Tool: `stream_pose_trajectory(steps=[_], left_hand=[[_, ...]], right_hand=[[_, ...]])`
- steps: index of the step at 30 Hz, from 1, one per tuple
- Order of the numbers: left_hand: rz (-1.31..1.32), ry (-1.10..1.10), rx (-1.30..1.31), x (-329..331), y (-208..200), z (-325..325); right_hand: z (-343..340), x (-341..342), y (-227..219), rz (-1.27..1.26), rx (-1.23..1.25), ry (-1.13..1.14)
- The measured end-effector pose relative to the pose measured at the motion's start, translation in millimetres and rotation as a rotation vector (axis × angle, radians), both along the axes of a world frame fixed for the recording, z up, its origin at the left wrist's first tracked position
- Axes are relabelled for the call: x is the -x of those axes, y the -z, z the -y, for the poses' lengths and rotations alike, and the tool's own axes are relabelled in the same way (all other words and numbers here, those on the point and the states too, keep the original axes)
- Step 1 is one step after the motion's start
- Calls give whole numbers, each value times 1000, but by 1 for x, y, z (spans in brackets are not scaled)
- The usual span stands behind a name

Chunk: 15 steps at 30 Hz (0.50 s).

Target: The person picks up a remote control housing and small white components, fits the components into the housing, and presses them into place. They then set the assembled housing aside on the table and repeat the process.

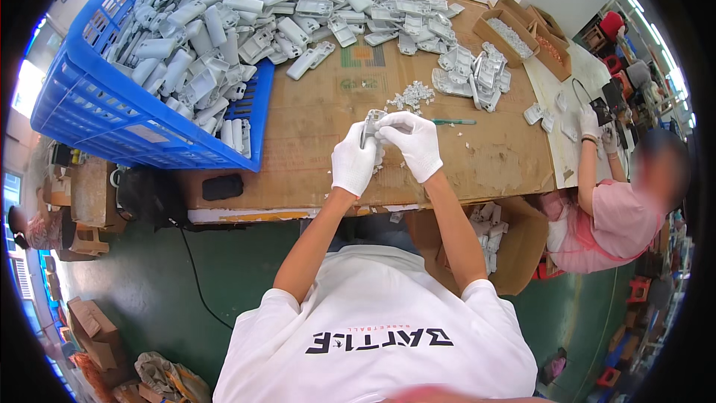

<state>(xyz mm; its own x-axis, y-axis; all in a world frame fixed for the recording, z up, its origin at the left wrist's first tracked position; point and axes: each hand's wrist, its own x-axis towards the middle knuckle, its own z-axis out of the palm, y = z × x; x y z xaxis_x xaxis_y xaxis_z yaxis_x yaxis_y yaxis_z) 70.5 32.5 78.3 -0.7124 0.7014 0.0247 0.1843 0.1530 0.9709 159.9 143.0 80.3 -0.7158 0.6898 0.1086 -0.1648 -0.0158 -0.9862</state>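
Both my hands wear white gloves and meet over the cardboard-covered table (298, 145). My left hand (353, 160) is closed around a small grey-white plastic housing (371, 124), held tilted up with its hollow side showing. At its top edge the fingers of my right hand (412, 143) are pinched together; whatever they hold is too small or hidden to make out. Just beyond them lies a pile of tiny white plastic pieces (415, 95). A green pen (453, 122) rests to the right of that pile.
A blue crate (149, 130) heaped with housings (201, 37) tips toward the table at left. More housings (477, 75) lie at the right, near boxes of small parts (511, 37). A black case (222, 187) sits by the front edge. A co-worker (611, 209) works at right.
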Motion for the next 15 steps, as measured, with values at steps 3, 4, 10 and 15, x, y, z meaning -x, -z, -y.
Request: stream_pose_trajectory(steps=[3,4,10,15], left_hand=[[42,-8,-30,0,5,-1],[29,-12,-20,1,9,-2],[-17,-91,-24,-8,11,-6],[-251,-230,-63,-9,16,-7]], right_hand=[[8,1,-8,28,-24,79],[9,1,-4,29,-25,77],[15,7,11,61,-111,189],[30,16,-3,-14,-47,287]])
